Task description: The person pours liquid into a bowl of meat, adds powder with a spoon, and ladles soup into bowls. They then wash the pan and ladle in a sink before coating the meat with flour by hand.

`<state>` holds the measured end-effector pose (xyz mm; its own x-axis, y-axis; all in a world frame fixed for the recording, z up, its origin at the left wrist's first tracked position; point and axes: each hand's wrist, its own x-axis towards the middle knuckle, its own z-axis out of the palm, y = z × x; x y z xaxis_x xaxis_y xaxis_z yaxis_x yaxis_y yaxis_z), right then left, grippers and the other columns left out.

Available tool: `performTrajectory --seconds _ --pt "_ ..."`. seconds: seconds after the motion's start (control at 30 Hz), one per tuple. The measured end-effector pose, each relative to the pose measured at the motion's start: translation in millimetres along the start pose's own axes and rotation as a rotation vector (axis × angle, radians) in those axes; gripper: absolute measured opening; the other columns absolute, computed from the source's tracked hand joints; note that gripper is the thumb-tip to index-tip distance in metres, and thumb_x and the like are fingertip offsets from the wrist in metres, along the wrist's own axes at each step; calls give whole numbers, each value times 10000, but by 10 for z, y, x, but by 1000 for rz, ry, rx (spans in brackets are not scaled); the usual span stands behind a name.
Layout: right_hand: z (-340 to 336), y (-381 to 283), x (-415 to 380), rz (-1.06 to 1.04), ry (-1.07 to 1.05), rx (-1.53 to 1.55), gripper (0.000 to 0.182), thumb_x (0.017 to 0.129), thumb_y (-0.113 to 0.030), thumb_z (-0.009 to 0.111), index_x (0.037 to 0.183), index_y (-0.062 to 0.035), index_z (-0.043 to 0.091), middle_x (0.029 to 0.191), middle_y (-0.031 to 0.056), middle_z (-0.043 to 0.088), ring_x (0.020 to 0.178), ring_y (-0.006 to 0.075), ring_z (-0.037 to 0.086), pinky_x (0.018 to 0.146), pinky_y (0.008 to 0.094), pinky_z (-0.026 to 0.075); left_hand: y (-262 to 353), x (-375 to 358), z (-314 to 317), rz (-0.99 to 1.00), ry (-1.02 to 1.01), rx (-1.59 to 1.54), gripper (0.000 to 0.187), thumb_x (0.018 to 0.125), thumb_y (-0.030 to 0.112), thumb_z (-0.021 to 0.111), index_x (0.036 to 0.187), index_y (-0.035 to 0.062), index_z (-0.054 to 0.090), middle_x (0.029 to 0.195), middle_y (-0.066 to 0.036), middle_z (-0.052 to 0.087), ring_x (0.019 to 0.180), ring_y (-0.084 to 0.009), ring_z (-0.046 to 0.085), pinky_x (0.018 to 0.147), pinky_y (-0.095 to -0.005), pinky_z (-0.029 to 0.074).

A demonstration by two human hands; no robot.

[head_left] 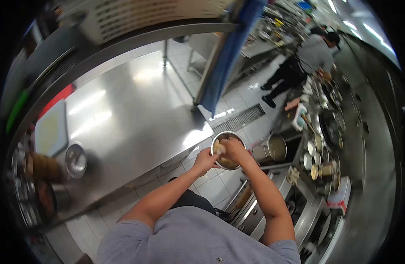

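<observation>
A round metal bowl (243, 140) is held up in front of my body, past the corner of the steel table. My left hand (205, 161) grips its near left side, thumb at the rim. Inside the bowl lies pale yellowish food (218, 147) in pieces, whose kind I cannot make out. My right hand (232, 148) reaches down into the bowl from the right, its fingers curled among the food. The fingertips are partly hidden, so what they hold does not show clearly.
The steel table (132, 110) bears a cutting board (51, 127), a metal bowl (76, 159) and containers. At right are a stove (295, 200), a large pot (277, 147) and cluttered pans. A person (314, 55) stands farther along the counter. A blue cloth (226, 57) hangs from the shelf post.
</observation>
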<state>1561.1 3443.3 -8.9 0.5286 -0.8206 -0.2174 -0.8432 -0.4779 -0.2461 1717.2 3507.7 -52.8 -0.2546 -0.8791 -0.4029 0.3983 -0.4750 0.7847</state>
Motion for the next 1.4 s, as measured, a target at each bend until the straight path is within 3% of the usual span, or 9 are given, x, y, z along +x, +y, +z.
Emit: performTrajectory --seconds 0.13,0.27,0.53,0.63,0.77,0.9,1.23,1.33,1.4 --pt "35 -151 295 -204 84 97 303 793 -225 705 1050 -78 638 1067 221 617 983 404 605 851 476 502 151 -200 -248 91 126 -120 244 909 83 576 1100 -67 552 960 -139 628 808 -234 687 677 -354 636" --pt "-59 -624 417 -517 -52 172 588 718 -185 782 1265 -118 579 1246 230 547 1123 400 558 988 451 454 166 -501 -541 170 272 -232 238 898 48 560 1117 -44 550 998 -131 634 834 -228 687 704 -346 628" --pt "388 -1828 624 -507 -242 147 703 562 -293 842 1185 -108 574 1208 170 583 1073 451 560 904 467 490 -84 -1508 -1071 342 457 -302 264 869 7 547 1133 5 550 981 -87 619 836 -201 666 686 -360 630" --pt "586 -2296 719 -597 -372 121 666 613 -331 817 1165 -73 548 1130 303 568 981 484 580 831 481 501 -197 -1854 -1366 352 507 -336 275 862 34 562 1136 14 539 982 -68 591 854 -176 646 670 -356 630" --pt "507 -2993 351 -591 115 41 459 609 -210 830 980 -52 610 1093 217 629 977 413 620 810 457 518 -245 -2220 -1711 383 575 -433 257 864 57 568 1109 -4 522 977 -84 584 854 -189 655 688 -365 631" --pt "675 -3392 475 -984 -56 136 640 625 -202 828 1206 -94 580 1194 251 553 994 430 604 855 437 515 -216 -2568 -2115 455 561 -475 275 870 32 549 1136 -22 505 999 -110 588 865 -222 666 703 -385 631" --pt "957 -4312 647 -637 -287 21 577 675 -283 800 1188 -127 588 1158 232 592 1024 420 596 863 454 506 -70 -3218 -2668 459 547 -432 225 854 8 549 1074 -40 558 956 -112 579 813 -223 649 650 -381 642" --pt "933 -4531 457 -778 141 2 409 744 -218 759 1110 -79 640 1008 205 664 951 395 630 826 416 510 -54 -3352 -2796 451 584 -451 187 855 6 546 1041 -14 559 948 -90 577 813 -204 643 676 -369 641" --pt "880 -4651 387 -843 13 103 318 764 -147 729 1066 -65 670 972 203 674 914 388 643 805 410 516 -63 -3379 -2933 479 599 -437 197 891 40 555 1082 -6 555 984 -97 593 861 -212 656 701 -372 640"
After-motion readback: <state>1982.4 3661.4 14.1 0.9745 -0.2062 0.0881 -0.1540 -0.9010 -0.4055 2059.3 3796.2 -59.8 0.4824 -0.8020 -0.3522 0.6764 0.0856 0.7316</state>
